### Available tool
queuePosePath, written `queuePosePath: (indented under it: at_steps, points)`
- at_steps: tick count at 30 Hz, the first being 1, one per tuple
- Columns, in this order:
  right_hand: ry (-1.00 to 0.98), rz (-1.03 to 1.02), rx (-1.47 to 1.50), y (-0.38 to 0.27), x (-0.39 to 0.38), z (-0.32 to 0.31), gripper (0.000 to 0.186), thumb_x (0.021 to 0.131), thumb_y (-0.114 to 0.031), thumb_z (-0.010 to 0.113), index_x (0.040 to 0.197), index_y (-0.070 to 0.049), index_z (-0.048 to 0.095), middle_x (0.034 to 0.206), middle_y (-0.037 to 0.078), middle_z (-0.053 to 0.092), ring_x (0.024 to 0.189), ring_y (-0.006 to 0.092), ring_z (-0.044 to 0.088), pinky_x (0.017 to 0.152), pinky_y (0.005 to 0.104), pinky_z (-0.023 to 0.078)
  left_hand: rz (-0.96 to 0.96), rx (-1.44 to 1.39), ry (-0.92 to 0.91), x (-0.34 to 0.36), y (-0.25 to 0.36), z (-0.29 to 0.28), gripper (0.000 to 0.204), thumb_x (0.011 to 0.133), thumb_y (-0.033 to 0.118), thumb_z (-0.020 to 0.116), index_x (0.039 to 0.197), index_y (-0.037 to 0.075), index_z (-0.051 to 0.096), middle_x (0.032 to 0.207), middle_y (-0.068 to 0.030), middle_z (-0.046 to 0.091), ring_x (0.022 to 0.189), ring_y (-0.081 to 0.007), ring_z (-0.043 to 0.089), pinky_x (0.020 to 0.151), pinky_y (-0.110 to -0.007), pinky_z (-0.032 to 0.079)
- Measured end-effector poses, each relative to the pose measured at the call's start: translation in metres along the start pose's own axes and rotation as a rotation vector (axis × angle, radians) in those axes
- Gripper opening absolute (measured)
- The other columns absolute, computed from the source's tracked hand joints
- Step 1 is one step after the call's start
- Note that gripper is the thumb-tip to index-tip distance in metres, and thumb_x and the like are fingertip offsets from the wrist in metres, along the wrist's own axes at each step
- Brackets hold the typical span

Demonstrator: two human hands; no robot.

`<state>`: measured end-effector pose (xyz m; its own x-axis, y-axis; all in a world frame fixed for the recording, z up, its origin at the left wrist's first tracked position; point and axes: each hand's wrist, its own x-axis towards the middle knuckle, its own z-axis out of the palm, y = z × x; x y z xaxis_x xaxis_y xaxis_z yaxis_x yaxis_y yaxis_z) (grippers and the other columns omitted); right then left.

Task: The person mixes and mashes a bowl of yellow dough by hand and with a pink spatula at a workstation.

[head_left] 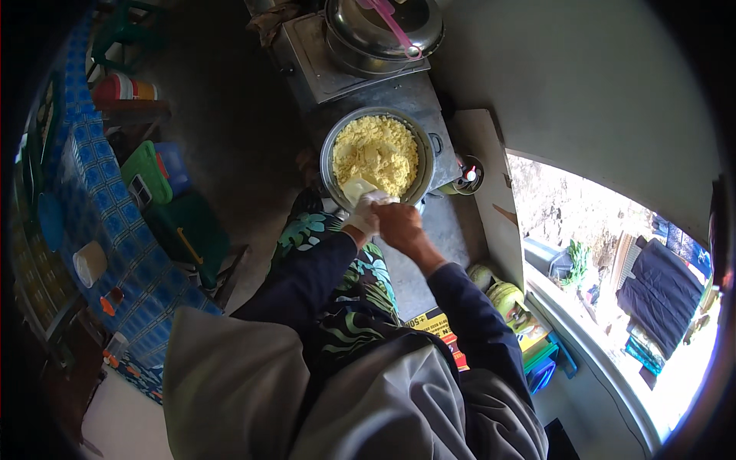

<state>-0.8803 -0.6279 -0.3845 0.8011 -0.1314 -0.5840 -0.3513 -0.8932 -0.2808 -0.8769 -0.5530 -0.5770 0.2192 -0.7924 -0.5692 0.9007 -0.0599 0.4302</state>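
A wide grey metal pot [330,170] with side handles holds a heap of yellow, crumbly food [376,153]. At its near rim my two hands are close together. My left hand [365,216] is covered in a thin white glove, its fingers curled. My right hand [400,225] is bare and closed right beside it, touching the gloved one. A pale, flat, scraper-like piece [356,189] lies on the near left edge of the food, by the glove. Which hand holds it, if either, I cannot tell.
Beyond the pot stands a stove [310,57] bearing a large lidded pan [368,50] with a pink utensil [395,29]. A blue checked cloth [115,207] covers a table at left. Green gourd-like produce [506,300] sits at right, below a window opening [567,207].
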Motion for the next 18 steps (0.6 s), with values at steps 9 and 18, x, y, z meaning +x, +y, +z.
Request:
queuePosePath:
  at_steps: [9, 18]
  points:
    - [0.072, 0.556, 0.497, -0.013, 0.008, 0.059, 0.046, 0.075, -0.016, 0.052, 0.121, -0.010, 0.049, 0.092, 0.019, 0.062, 0.086, 0.0358, 0.061, 0.072, 0.0461, 0.047, -0.037, 1.761, -0.130, 0.000, 0.063, 0.004, 0.022, 0.080, 0.028, 0.051, 0.067, 0.010, 0.053, 0.067, -0.0065, 0.057, 0.063, -0.0188, 0.054, 0.058, -0.031, 0.044]
    - [-0.015, 0.122, 0.143, -0.022, 0.035, -0.023, 0.035, 0.073, -0.012, 0.055, 0.107, -0.007, 0.055, 0.082, 0.015, 0.063, 0.080, 0.0312, 0.063, 0.065, 0.0426, 0.049, -0.149, -0.368, 0.215, 0.005, 0.072, -0.012, 0.015, 0.084, 0.016, 0.046, 0.083, 0.006, 0.057, 0.077, -0.0063, 0.059, 0.075, -0.0178, 0.056, 0.073, -0.029, 0.045]
